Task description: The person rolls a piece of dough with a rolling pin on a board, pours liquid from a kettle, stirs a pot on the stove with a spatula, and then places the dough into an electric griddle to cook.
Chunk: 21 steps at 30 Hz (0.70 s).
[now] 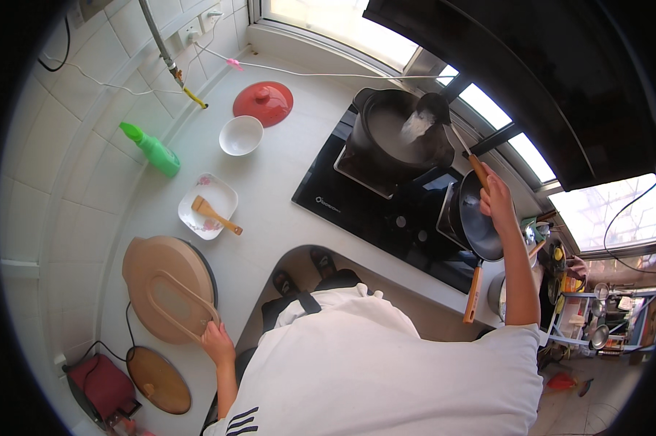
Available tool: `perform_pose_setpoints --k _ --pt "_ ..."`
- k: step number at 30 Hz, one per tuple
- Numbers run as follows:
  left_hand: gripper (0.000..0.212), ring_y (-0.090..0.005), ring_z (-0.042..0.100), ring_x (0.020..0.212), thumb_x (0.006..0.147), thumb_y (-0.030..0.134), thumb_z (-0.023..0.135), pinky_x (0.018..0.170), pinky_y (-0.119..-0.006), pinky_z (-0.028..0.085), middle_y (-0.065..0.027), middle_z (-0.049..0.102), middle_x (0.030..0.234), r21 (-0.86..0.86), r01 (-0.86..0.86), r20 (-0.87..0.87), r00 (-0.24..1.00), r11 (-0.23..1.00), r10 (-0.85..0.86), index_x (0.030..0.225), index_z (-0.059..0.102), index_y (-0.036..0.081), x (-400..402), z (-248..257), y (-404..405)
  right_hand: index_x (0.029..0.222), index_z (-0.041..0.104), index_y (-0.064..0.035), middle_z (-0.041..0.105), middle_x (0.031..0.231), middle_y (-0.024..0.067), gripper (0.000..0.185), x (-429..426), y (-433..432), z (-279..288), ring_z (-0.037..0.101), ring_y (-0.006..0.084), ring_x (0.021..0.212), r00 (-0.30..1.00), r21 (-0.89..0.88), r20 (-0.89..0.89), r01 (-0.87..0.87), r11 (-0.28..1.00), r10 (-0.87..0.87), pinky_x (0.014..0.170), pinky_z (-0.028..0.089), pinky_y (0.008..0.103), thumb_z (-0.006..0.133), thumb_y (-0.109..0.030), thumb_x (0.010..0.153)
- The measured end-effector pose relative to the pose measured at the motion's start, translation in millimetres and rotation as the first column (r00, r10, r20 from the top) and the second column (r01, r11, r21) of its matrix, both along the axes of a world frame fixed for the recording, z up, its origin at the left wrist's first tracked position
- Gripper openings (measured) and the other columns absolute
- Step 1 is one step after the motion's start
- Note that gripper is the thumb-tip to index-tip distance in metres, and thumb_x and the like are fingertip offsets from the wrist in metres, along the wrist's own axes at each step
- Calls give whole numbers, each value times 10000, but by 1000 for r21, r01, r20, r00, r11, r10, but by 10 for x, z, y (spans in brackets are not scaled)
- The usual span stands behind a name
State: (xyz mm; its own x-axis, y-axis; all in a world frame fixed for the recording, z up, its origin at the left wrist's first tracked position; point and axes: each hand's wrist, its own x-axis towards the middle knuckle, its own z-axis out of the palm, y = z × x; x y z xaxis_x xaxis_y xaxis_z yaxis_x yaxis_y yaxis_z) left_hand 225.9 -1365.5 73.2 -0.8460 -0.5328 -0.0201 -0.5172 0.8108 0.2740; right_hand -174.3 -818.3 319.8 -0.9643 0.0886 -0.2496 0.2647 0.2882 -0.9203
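Note:
My right hand [496, 199] is closed around the wooden handle of a black ladle [435, 108], whose bowl is tilted over a steaming black pot [385, 128]. Pale liquid or steam shows below the ladle; which one I cannot tell. The pot stands on the far burner of a black glass gas stove [350, 199]. Below my right forearm, a dark frying pan [478, 223] with a wooden handle sits on the other burner. My left hand [217, 339] grips the looped handle of a beige round appliance or lid [170, 289] on the white counter.
On the counter are a red lid [263, 103], a white bowl [241, 135], a floral dish [208, 188] holding a wooden spatula [217, 215], a green bottle [153, 150], a brown oval board [159, 380] and a dark red appliance [102, 384]. A range hood [524, 71] overhangs the stove.

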Motion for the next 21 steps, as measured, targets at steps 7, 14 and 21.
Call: perform_pose_setpoints --k 7,14,21 --pt "200 -440 565 850 932 181 591 759 -515 417 -221 597 855 -18 -14 23 1000 1000 14 906 511 0 11 -16 3 1505 409 -198 586 681 112 455 125 70 319 566 194 549 902 802 -206 -67 593 380 602 495 328 409 -285 1058" --pt "196 -437 567 850 918 175 606 760 -515 419 -219 598 859 -23 -24 19 1000 999 25 910 513 2 2 -29 16 1454 473 -254 687 1060 191 435 30 -134 496 666 375 855 798 897 47 -298 326 600 802 510 430 471 -263 1019" --pt "196 -439 566 859 918 173 609 769 -516 422 -223 598 876 -23 -22 3 1000 1000 22 927 515 1 10 2 11 1421 504 -232 665 839 205 420 -288 -644 28 655 347 759 733 835 163 -460 304 660 728 499 428 499 -226 1001"
